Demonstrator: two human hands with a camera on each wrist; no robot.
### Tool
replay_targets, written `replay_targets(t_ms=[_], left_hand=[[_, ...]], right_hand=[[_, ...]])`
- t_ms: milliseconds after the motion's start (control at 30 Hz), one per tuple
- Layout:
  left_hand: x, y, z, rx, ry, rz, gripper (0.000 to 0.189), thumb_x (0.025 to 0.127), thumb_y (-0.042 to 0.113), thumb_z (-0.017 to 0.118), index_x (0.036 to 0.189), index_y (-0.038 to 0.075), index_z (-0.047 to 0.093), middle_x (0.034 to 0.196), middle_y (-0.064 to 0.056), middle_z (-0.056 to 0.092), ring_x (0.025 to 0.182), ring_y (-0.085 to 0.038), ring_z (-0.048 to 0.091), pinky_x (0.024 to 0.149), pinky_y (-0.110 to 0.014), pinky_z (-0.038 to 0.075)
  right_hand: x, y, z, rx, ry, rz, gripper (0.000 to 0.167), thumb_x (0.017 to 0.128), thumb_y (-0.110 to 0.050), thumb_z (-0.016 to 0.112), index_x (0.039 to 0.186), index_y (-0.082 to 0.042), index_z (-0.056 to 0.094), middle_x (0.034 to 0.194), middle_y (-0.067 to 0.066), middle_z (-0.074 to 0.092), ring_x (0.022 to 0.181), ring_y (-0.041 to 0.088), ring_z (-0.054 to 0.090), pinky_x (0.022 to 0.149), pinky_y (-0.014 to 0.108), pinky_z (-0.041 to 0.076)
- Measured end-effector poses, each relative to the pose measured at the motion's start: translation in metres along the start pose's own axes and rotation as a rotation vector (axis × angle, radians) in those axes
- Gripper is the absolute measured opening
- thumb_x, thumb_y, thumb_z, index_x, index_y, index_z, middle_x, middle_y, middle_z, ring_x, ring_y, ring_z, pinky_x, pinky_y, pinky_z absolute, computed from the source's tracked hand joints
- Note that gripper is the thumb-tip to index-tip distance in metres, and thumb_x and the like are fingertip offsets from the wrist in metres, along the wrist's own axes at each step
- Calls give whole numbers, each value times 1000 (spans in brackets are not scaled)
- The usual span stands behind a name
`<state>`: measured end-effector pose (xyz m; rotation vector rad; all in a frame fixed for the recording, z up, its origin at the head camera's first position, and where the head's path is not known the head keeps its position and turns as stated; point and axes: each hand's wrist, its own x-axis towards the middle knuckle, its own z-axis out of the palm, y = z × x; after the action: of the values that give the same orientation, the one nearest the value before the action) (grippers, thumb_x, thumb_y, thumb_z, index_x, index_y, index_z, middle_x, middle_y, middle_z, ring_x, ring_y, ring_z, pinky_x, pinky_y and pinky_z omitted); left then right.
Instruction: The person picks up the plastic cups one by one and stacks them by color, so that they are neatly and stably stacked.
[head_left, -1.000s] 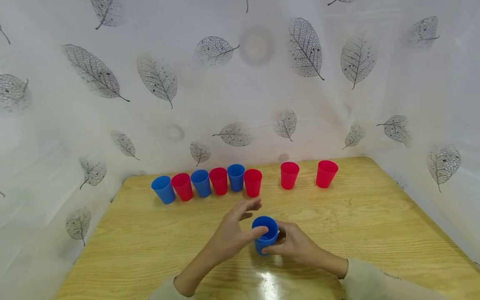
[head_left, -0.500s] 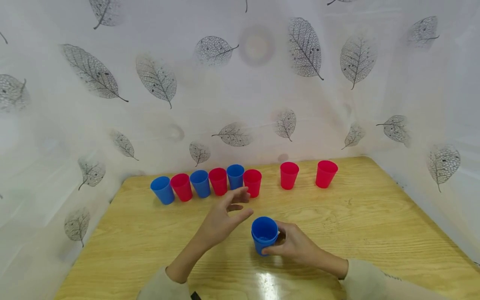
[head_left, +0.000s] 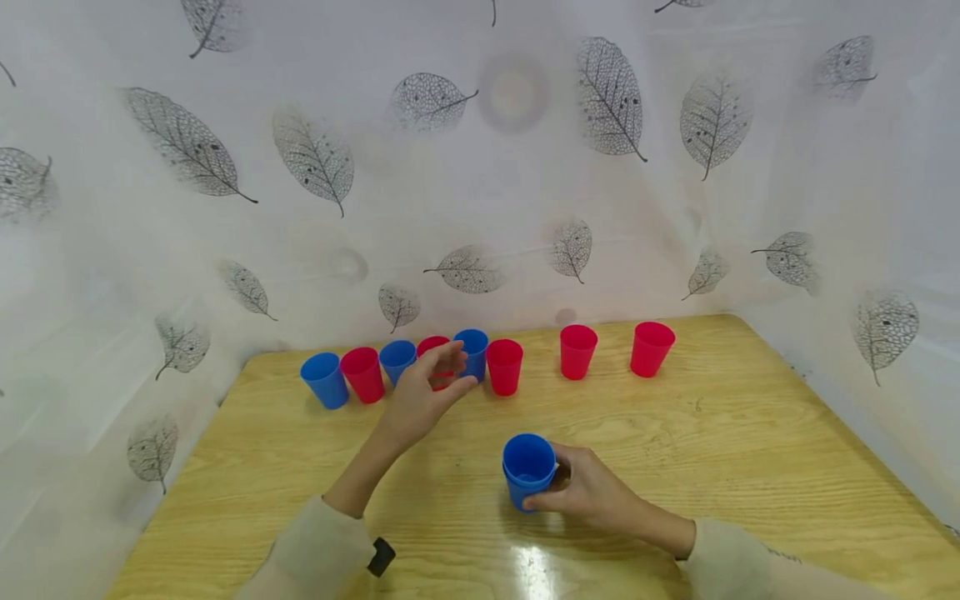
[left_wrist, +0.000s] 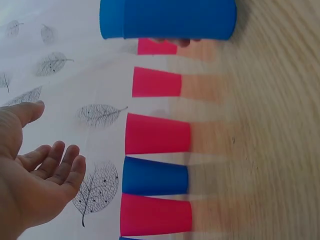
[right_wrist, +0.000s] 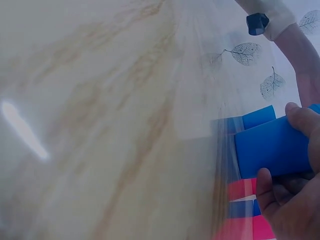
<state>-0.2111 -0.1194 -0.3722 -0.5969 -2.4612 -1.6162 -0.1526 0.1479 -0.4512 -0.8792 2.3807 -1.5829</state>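
Observation:
My right hand (head_left: pixel 592 492) grips two nested blue cups (head_left: pixel 528 473) near the middle of the table, mouths upward; thumb and fingers wrap their side in the right wrist view. My left hand (head_left: pixel 420 402), fingers slightly bent, holds nothing. It hovers before the back row, partly covering a red cup (head_left: pixel 432 342) and the lower part of a blue cup (head_left: pixel 396 357). Just right of its fingertips stand another blue cup (head_left: pixel 474 357) and a red cup (head_left: pixel 504 368). In the left wrist view, that hand (left_wrist: pixel 42 172) appears apart from all cups.
At the row's left end stand a blue cup (head_left: pixel 326 382) and a red cup (head_left: pixel 363 375). Two more red cups, one nearer (head_left: pixel 577 353) and one farther right (head_left: pixel 652 350), stand spaced apart. Behind the wooden table (head_left: pixel 735 467) hangs a leaf-patterned sheet (head_left: pixel 510 192).
My left hand has moved away from the nested blue cups, leftward and back toward the row. My right hand has kept its grip on them in the same place.

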Motion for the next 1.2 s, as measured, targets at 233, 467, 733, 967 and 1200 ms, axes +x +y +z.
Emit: replay_targets(t_ms=[233, 467, 733, 967, 1200], left_hand=[[17, -6, -5, 4, 15, 0, 58, 96, 12, 74, 146, -5, 51, 133, -22, 64, 124, -32, 61, 104, -46, 53], [34, -8, -13, 115, -23, -21, 63, 97, 16, 74, 152, -1, 46, 142, -20, 58, 130, -32, 57, 108, -45, 50], [60, -13, -17, 205, -76, -69, 66, 99, 21, 72, 155, 2, 43, 145, -18, 54, 131, -35, 55, 108, -46, 50], [75, -21, -15, 317, -142, -83, 68, 98, 23, 73, 155, 1, 42, 149, -18, 50, 134, -35, 51, 110, -47, 48], [87, -32, -13, 436, -231, -119, 77, 96, 29, 77, 157, 2, 39, 154, -16, 46, 138, -34, 47, 113, -49, 44]], right_hand=[[0, 1, -1, 4, -3, -26, 58, 83, -21, 89, 129, 4, 65, 114, 11, 74, 97, 10, 68, 80, 30, 60], [1, 3, 2, -4, -7, -21, 57, 83, -20, 89, 129, 5, 65, 114, 12, 74, 96, 9, 68, 79, 30, 60], [0, 1, -1, -5, -9, -7, 58, 83, -20, 89, 130, 4, 64, 116, 12, 73, 98, 11, 68, 81, 31, 60], [0, 2, -2, -13, -4, -9, 57, 82, -19, 90, 128, 4, 65, 114, 10, 74, 95, 9, 68, 79, 29, 60], [0, 3, -2, -17, -8, -21, 56, 82, -20, 90, 127, 4, 66, 112, 10, 74, 94, 8, 67, 78, 30, 60]])
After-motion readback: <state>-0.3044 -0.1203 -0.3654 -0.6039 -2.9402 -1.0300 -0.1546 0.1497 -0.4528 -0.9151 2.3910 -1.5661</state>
